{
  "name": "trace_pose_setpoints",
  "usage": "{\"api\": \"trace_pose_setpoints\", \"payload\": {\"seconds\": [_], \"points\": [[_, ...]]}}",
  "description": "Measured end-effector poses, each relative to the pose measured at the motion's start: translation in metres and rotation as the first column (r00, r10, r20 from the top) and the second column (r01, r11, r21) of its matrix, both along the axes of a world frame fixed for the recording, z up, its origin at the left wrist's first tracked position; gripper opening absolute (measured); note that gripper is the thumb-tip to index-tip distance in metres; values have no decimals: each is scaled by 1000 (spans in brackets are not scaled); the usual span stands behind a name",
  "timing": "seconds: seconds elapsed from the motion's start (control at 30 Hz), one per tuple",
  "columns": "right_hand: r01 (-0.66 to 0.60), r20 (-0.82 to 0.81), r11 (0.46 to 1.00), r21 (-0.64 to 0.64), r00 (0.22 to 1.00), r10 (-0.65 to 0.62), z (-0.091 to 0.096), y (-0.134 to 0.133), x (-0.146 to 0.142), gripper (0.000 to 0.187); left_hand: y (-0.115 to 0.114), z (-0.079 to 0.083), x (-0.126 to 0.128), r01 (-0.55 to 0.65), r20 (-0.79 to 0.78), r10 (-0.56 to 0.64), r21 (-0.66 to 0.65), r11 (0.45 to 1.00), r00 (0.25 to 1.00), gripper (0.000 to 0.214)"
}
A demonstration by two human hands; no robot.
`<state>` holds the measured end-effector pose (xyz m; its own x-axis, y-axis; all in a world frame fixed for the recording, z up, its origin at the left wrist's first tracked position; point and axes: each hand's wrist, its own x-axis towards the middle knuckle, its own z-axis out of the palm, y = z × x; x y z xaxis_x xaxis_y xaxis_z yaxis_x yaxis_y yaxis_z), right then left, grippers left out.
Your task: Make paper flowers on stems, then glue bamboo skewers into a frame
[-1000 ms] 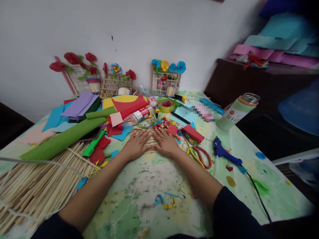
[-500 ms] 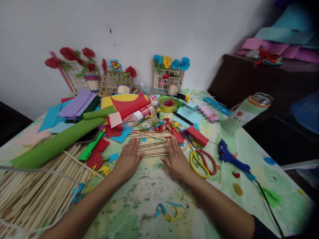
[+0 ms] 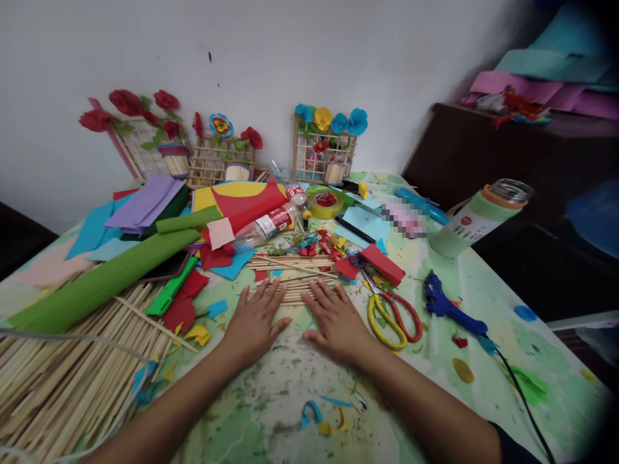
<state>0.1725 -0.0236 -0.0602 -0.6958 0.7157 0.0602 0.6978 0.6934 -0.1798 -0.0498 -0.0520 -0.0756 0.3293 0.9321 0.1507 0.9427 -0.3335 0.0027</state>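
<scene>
My left hand (image 3: 255, 318) and my right hand (image 3: 335, 318) lie flat on the green table (image 3: 300, 386), palms down, fingers spread. Their fingertips rest on the near edge of a small row of thin wooden sticks (image 3: 294, 276) laid side by side. Neither hand grips anything. Red and yellow scissors (image 3: 393, 314) lie just right of my right hand. A red foam block (image 3: 383, 264) sits beyond them.
A big heap of bamboo sticks (image 3: 72, 374) fills the left front. Rolled green paper (image 3: 97, 283), coloured sheets and a plastic bottle (image 3: 268, 224) lie behind. A blue glue gun (image 3: 447, 303) and a green flask (image 3: 476, 219) are on the right. Paper-flower frames (image 3: 324, 145) lean on the wall.
Both hands slid back toward me off the stick row, moved apart to its ends, then came closer together again with fingertips on its near edge.
</scene>
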Motion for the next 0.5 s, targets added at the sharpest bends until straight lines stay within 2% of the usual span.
{"api": "trace_pose_setpoints", "payload": {"seconds": [0.2,0.3,0.4,0.5], "points": [[99,14,995,15,995,-99,3,30,-13,74,43,4,-4,-24,15,24,-25,999,1000,62],[148,26,989,1,989,-148,5,41,-20,74,56,7,-4,-38,9,38,-19,999,999,63],[153,21,988,3,988,-153,5,38,-20,76,55,8,-3,-43,2,43,-22,999,999,64],[113,9,994,5,994,-113,4,26,-14,80,41,6,-3,-17,-2,17,-30,999,1000,65]]}}
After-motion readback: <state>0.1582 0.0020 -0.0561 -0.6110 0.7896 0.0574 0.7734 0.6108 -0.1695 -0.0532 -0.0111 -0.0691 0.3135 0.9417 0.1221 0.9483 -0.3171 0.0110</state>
